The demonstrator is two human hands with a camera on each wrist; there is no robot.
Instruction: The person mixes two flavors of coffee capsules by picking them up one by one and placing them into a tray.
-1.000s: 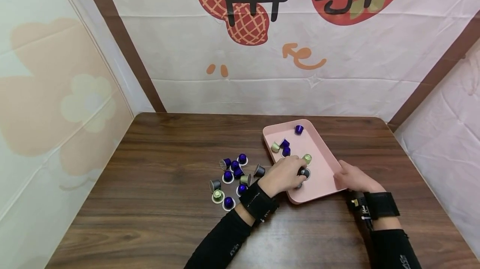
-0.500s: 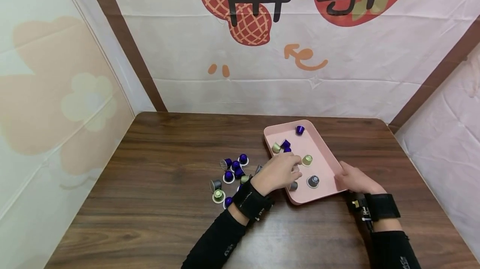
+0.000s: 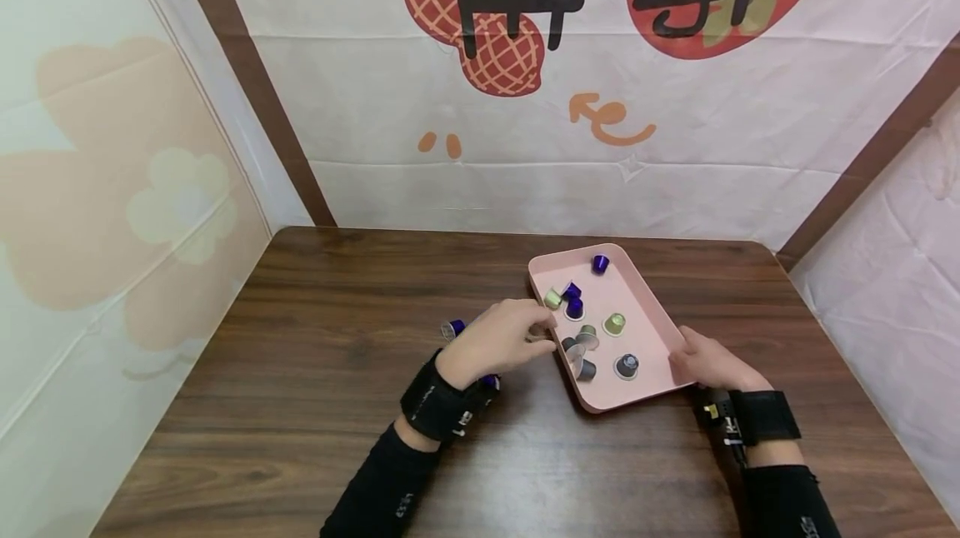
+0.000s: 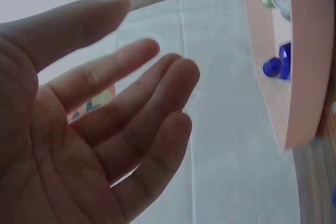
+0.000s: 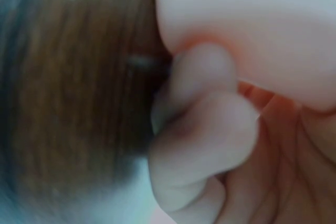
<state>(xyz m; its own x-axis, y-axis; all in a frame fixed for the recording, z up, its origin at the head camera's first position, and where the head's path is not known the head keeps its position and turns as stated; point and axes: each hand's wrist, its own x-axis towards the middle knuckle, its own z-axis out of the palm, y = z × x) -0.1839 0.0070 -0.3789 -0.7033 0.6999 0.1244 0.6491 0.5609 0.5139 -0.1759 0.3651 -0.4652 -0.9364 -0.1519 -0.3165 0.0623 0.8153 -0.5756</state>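
My left hand point(image 3: 501, 342) hovers just outside the left rim of a pink tray point(image 3: 651, 313), above the table. In the left wrist view its palm and loosely bent fingers point(image 4: 168, 135) hold nothing. My right hand point(image 3: 714, 356) grips the tray's near right corner, its curled fingers point(image 5: 210, 129) against the pink wall in the right wrist view. Inside the tray lie coffee capsules: dark blue capsules point(image 3: 600, 264), a green capsule point(image 3: 614, 323), an upright grey capsule point(image 3: 627, 366), and several grey and green ones along the left wall.
Left of the tray, a blue capsule point(image 3: 453, 328) shows on the wooden table point(image 3: 360, 288); the left hand and wrist hide most of the others there. A printed white cloth point(image 3: 360, 105) hangs behind the table's far edge.
My left hand has let go of the grey capsule in the tray and drawn back leftward past the rim, baring capsules along the left wall. My right hand stays at its corner.
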